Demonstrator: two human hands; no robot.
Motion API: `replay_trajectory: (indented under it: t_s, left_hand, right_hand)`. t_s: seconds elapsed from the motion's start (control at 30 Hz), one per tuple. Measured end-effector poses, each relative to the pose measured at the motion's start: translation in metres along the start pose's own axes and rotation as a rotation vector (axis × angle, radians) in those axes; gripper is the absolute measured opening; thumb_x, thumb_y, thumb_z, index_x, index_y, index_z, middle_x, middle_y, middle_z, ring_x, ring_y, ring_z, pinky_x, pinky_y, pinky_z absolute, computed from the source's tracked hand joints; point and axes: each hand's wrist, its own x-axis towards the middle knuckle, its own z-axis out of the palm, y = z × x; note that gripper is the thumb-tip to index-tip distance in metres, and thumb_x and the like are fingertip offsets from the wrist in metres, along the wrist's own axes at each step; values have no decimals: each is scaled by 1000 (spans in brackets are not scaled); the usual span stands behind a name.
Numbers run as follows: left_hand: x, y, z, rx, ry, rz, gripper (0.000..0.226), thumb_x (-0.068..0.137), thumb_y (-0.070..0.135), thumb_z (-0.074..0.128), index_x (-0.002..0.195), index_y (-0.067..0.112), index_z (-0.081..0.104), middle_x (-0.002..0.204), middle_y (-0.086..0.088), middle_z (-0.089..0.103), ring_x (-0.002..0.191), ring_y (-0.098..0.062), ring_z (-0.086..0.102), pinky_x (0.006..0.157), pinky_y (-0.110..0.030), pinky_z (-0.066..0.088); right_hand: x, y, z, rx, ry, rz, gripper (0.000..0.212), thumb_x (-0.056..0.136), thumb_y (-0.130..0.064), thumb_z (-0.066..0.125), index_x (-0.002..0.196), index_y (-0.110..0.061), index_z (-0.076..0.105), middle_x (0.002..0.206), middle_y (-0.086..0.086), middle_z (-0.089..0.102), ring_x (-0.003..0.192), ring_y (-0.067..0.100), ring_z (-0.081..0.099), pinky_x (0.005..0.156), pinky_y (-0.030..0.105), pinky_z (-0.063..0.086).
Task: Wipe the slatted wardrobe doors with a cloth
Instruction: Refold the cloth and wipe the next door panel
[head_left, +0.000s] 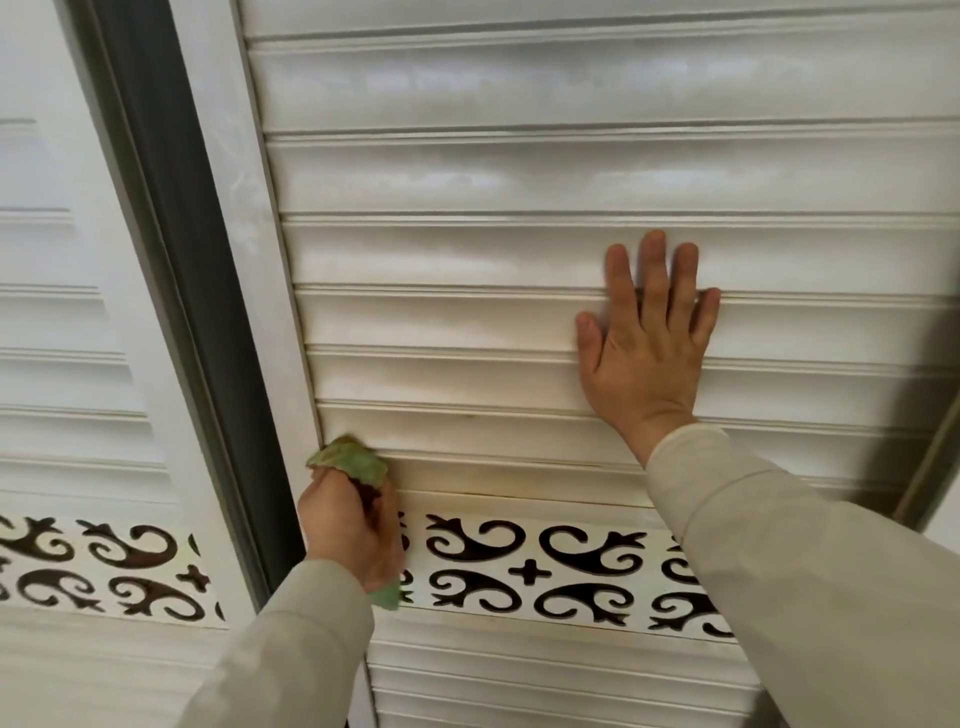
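A person in pale beige sleeves works at a white slatted wardrobe door (519, 322), seen from a head-worn camera looking up along its face. The left hand (348, 525) grips a bunched green cloth (353, 460), fingers curled round it, and presses the wad against the lowest slat at the door's left edge, just above the ornamental band (545, 566). A corner of the cloth shows again below the heel of that hand, over the band. The right hand (647, 338) lies flat and wide against the slats, fingers straight and slightly spread, holding nothing; it sits well above the band and to the right of the cloth, spanning several slats. The band runs across the door as a white strip cut with dark scrollwork and small crosses, with more slats below it. Left of the cloth stands the door's white frame, then a dark grey vertical strip (197, 291), and beyond it a second slatted door (67, 322) bearing the same scroll pattern at a similar height.
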Motion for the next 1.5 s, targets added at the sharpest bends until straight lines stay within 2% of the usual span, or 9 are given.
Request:
replay_trajectory:
  t_s: [0.17, 0.3, 0.4, 0.53, 0.73, 1.07, 1.2, 1.37, 1.5]
  left_hand:
    - [-11, -17, 20, 79, -37, 53, 21, 95, 6, 47, 85, 13, 64, 73, -6, 57, 60, -15, 54, 40, -13, 44]
    - [-35, -53, 48, 187, -148, 21, 20, 96, 20, 53, 85, 15, 68, 80, -9, 67, 70, -22, 64, 52, -24, 48]
    - [-54, -70, 66, 299, -319, 21, 26, 93, 2, 48, 77, 11, 67, 66, -7, 65, 70, -26, 62, 60, -29, 49]
    - [-38, -47, 55, 181, -155, 85, 30, 88, 4, 51, 64, 13, 68, 66, -9, 65, 70, -27, 60, 69, -39, 50]
    - [-25, -12, 54, 122, -98, 128, 24, 94, 14, 47, 75, 12, 61, 49, -3, 53, 41, -16, 43, 42, -24, 36]
    - [-76, -58, 95, 430, -459, 232, 18, 94, 8, 58, 81, 3, 70, 65, -6, 69, 52, -12, 64, 51, -19, 52]
    - [-49, -60, 67, 506, -263, 401, 24, 93, 19, 60, 72, 18, 71, 62, 2, 69, 64, -12, 67, 63, -25, 54]
    - [-13, -58, 33, 409, 178, 331, 10, 86, 33, 51, 95, 36, 55, 104, 2, 67, 100, -27, 60, 96, -43, 48]
    - [16, -29, 23, 72, 294, 290, 24, 90, 27, 47, 108, 28, 63, 109, -3, 67, 103, -27, 63, 98, -40, 51]
  right_hand:
    - [0, -3, 5, 2, 38, -5, 64, 100, -46, 37, 157, -22, 20, 164, 10, 15, 150, 37, 10, 119, 55, 3]
    - [0, -3, 6, -1, 35, 3, 64, 101, -47, 35, 157, -22, 22, 164, 11, 16, 150, 38, 11, 119, 56, 5]
    - [0, -2, 3, 2, 31, -1, 64, 101, -48, 34, 157, -22, 20, 164, 11, 15, 150, 37, 11, 119, 56, 6]
    - [0, -2, 3, 8, 22, -11, 64, 101, -48, 35, 157, -23, 18, 164, 10, 14, 150, 37, 9, 119, 56, 5]
    - [0, -1, 6, 10, 39, -3, 64, 101, -48, 35, 157, -23, 20, 164, 10, 15, 150, 37, 11, 119, 57, 6]
    - [0, -2, 4, 2, 24, 1, 64, 100, -48, 35, 157, -22, 21, 164, 11, 16, 150, 37, 12, 119, 55, 6]
    - [-1, -4, 2, 1, 29, -2, 64, 100, -48, 36, 157, -22, 22, 163, 11, 18, 150, 37, 13, 119, 56, 9]
    - [0, -3, 2, -14, 38, -1, 63, 100, -47, 37, 156, -21, 23, 163, 11, 18, 150, 37, 13, 119, 57, 9]
    - [0, -6, 2, -6, 39, -8, 63, 101, -47, 37, 156, -20, 25, 163, 12, 19, 149, 38, 14, 119, 56, 8]
